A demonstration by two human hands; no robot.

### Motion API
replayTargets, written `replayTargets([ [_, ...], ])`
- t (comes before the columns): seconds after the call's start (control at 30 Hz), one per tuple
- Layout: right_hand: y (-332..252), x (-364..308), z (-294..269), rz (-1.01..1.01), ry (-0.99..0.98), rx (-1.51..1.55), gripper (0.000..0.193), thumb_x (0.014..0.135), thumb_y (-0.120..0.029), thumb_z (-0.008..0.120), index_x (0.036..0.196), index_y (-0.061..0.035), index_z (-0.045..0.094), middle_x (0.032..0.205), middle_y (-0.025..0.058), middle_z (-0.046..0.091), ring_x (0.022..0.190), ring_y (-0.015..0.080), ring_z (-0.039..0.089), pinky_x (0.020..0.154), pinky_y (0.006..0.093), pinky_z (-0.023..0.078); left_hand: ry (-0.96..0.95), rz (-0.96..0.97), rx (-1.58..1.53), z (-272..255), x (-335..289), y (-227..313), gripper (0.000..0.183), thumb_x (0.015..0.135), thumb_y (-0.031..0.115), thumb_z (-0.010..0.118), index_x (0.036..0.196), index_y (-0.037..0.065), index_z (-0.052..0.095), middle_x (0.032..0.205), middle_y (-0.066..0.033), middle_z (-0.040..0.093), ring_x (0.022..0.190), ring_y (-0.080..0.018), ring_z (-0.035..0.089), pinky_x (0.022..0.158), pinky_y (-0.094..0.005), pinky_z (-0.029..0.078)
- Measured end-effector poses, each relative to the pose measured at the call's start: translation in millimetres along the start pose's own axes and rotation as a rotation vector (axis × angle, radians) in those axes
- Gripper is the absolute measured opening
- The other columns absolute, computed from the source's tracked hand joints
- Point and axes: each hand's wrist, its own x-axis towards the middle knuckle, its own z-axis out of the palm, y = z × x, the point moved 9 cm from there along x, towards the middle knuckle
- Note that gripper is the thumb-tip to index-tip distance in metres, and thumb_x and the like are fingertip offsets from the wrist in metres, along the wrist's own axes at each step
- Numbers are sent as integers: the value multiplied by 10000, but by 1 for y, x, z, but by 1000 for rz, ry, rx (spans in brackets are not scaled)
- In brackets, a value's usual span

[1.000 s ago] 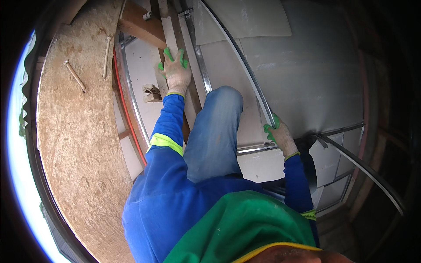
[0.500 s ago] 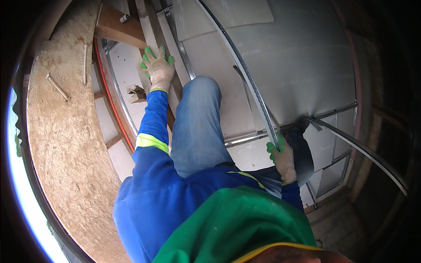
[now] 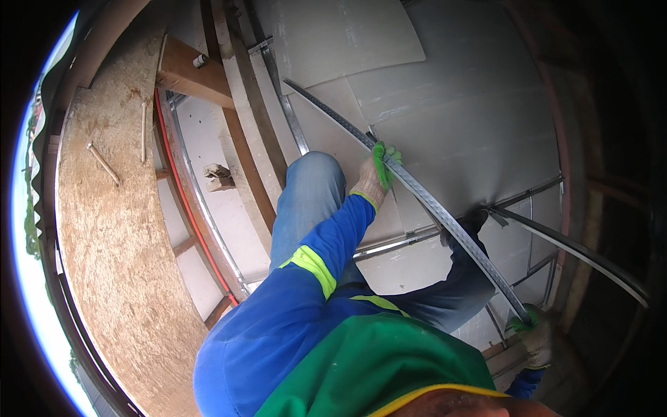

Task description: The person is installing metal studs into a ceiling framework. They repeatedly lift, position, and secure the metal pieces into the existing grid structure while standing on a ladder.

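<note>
A long, thin galvanized metal channel [image 3: 445,215], with small dimples or holes along it, slants across the middle from upper left to lower right. My left hand [image 3: 376,172], in a whitish glove with green fingers, is wrapped around it near its upper part. At its lower right end, my right hand [image 3: 535,340], gloved the same way, grips the channel; its fingers are partly dark and blurred. The channel's far end sticks out freely past my left hand, above grey-white panels [image 3: 458,111].
A second metal channel [image 3: 577,251] runs to the right. At left are a rough board [image 3: 118,229] with two nails, wooden beams [image 3: 243,104] and a red hose or cable [image 3: 187,198]. My knee [image 3: 313,181] lies between the beams and panels. A loose panel [image 3: 347,35] sits at the top.
My left hand has left the wooden beam and moved right onto the metal channel. My right hand has moved down and right with the channel's end, so the channel now slants more.
</note>
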Motion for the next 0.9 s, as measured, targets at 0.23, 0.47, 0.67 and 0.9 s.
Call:
replayTargets([
  [0.23,109,-15,-19,453,-133,257,250,873,115,672,1058,-51,695,878,47,630,741,145,598,620,278,479,47,-275,119,6,-42,-78,263,1105,312,599,1231,82,587,1031,-101,658,873,-316,711,756,-487,645],
  [0.47,-48,6,7,-29,79,-172,241,915,11,725,1152,-24,704,838,21,679,682,148,624,609,311,507,159,-64,134,-6,19,17,260,1114,341,553,1173,89,581,929,-96,625,796,-309,692,670,-479,604],
  [0.67,4,-23,51,128,118,188,287,876,-8,774,1158,-26,720,820,27,692,711,126,648,621,301,518,179,-37,263,20,-19,42,253,1113,301,531,1145,54,578,916,-107,619,701,-306,674,602,-465,580],
  [0.9,-81,10,110,394,-88,387,317,897,-90,792,1196,-28,707,759,32,667,668,118,629,605,309,509,149,202,488,80,8,159,259,1092,254,582,1182,12,571,972,-135,661,730,-309,721,569,-430,609],
])
